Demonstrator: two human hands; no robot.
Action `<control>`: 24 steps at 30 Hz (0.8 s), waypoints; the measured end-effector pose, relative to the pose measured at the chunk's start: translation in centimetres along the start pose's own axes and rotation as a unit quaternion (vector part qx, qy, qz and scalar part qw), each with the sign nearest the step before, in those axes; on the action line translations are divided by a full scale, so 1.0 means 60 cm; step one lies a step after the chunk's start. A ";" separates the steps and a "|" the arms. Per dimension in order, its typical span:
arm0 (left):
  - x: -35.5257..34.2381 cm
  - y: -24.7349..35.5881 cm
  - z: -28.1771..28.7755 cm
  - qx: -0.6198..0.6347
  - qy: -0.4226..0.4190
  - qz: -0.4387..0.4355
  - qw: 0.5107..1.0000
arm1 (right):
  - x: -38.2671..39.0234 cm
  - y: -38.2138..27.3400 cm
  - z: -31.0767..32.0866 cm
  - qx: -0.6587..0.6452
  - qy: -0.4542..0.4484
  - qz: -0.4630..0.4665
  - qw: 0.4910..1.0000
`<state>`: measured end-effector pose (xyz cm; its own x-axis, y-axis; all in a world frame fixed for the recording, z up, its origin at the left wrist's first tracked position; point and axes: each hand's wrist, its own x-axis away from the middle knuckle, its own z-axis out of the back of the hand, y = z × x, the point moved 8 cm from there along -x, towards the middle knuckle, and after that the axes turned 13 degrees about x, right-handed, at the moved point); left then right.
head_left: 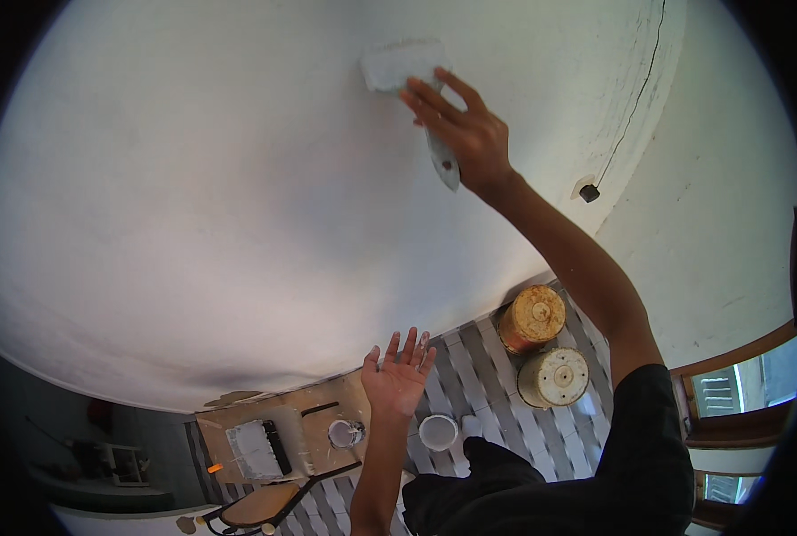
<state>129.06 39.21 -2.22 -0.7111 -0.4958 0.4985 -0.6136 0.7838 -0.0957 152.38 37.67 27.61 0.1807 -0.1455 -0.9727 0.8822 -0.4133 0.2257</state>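
Brush (pixel 405 69) is gripped by the right hand (pixel 472 134) and held against the wall (pixel 175 188), well above its lower edge; long axis slanted, handle end pointed down-right. Left hand (pixel 394 386), farther off, is held spread and empty.

black plug (pixel 590 193), striped floor (pixel 483 384), wooden-framed window (pixel 722 393)

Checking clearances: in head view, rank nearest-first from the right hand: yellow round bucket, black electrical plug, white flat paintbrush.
1. White flat paintbrush: in the right hand.
2. Black electrical plug: rightward, lower.
3. Yellow round bucket: rightward, lowest.
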 end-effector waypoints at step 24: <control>-0.005 -0.007 0.021 -0.015 0.011 0.009 1.000 | -0.009 -0.005 -0.018 0.010 -0.004 0.025 1.000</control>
<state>129.10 38.54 -3.37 -0.7138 -0.4729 0.5165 -0.5898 0.8037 -0.0792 152.49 38.86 28.01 0.2205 -0.1737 -0.9598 0.8634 -0.4231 0.2749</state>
